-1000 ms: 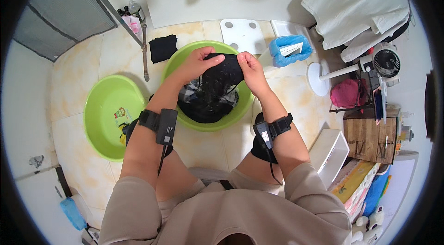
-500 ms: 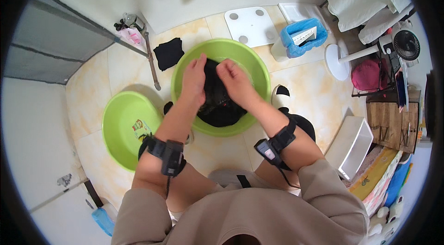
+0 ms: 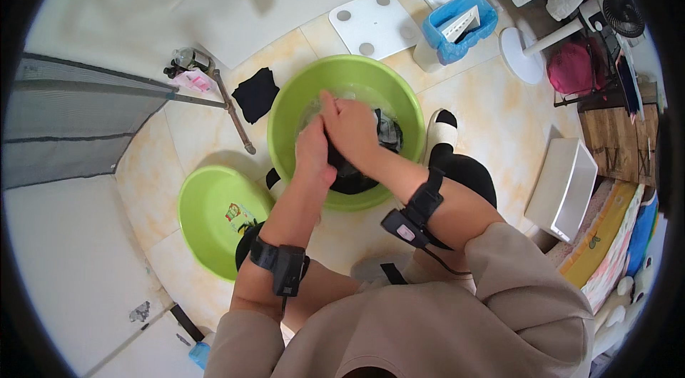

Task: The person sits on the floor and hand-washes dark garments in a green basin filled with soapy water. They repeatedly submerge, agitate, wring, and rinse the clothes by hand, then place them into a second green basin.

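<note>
The room I'm watching remotely has a tile floor [image 3: 157,164] with marbled patches, and a grey mesh panel [image 3: 71,117] stands well out to the left of the hands. To the left of the left wrist, nearer the body, sits a lime-green basin [image 3: 196,199] with a cartoon print inside. Ahead and to the left of the left hand [image 3: 312,148], a folded black cloth [image 3: 255,95] lies on the tiles.

Then comes the change I notice: a second ago black fabric was stretched between two separated hands; now the hands have come together low over the larger green basin [image 3: 287,85], the right hand [image 3: 354,128] lapping across the left. I read that as a switch from spreading the fabric to working it bunched up between the palms. Both hands look folded against each other, but the fingers hide their own grip, so I can't tell how firmly either holds the cloth.

The black garment [image 3: 351,182] lies in the basin directly under the hands, showing between the wrists and toward the body. Just right of the right hand, a grey checked cloth [image 3: 389,132] shows beside it. Farther right, ahead of that hand, stands a blue-lined bin [image 3: 428,57].
</note>
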`<control>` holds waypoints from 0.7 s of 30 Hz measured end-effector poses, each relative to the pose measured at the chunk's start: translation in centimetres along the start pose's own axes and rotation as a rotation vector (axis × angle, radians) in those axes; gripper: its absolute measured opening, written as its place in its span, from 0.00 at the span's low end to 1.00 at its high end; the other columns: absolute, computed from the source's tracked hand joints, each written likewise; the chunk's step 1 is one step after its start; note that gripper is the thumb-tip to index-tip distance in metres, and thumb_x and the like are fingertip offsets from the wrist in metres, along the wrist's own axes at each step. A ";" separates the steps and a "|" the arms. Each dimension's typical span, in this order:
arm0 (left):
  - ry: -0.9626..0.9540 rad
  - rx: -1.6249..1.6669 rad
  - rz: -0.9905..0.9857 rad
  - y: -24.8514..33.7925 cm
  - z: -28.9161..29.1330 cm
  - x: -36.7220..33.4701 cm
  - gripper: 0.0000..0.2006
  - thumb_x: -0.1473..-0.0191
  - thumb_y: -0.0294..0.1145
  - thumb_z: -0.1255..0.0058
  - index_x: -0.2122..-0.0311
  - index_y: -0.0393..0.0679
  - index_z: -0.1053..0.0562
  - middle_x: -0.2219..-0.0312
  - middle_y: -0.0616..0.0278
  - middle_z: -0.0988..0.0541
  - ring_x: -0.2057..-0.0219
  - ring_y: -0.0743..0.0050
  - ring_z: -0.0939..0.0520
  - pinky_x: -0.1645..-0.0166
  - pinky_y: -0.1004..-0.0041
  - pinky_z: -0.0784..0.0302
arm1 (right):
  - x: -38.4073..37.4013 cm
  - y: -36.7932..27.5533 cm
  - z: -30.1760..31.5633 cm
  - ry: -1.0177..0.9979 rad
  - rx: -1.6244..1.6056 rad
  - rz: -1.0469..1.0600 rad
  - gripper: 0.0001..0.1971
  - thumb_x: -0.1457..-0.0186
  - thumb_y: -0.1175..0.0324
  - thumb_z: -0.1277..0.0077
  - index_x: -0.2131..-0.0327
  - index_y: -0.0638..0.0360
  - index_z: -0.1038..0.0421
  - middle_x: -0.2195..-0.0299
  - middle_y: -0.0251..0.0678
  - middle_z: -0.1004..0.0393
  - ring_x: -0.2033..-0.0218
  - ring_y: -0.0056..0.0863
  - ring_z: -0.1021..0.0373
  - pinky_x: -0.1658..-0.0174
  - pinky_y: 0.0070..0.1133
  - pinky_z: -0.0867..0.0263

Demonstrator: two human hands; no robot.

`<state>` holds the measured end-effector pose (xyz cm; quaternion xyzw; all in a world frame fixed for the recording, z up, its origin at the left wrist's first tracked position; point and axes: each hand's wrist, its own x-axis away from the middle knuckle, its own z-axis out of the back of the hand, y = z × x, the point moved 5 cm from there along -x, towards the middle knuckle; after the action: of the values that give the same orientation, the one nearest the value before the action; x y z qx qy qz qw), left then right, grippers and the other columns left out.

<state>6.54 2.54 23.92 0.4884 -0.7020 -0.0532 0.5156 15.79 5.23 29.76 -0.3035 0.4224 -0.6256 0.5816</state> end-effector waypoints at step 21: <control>-0.031 -0.170 0.141 0.3 0.7 -1.8 0.12 0.42 0.39 0.56 0.59 0.43 0.27 0.66 0.65 0.22 0.64 0.75 0.21 0.62 0.75 0.26 | -1.1 -0.2 0.8 -0.015 0.119 0.008 0.24 0.41 0.58 0.59 0.87 0.59 0.32 0.86 0.44 0.32 0.83 0.44 0.32 0.78 0.36 0.38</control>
<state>5.73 3.74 22.55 0.3915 -0.7355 -0.0836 0.5466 16.54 6.17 30.42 -0.2714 0.3811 -0.6451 0.6041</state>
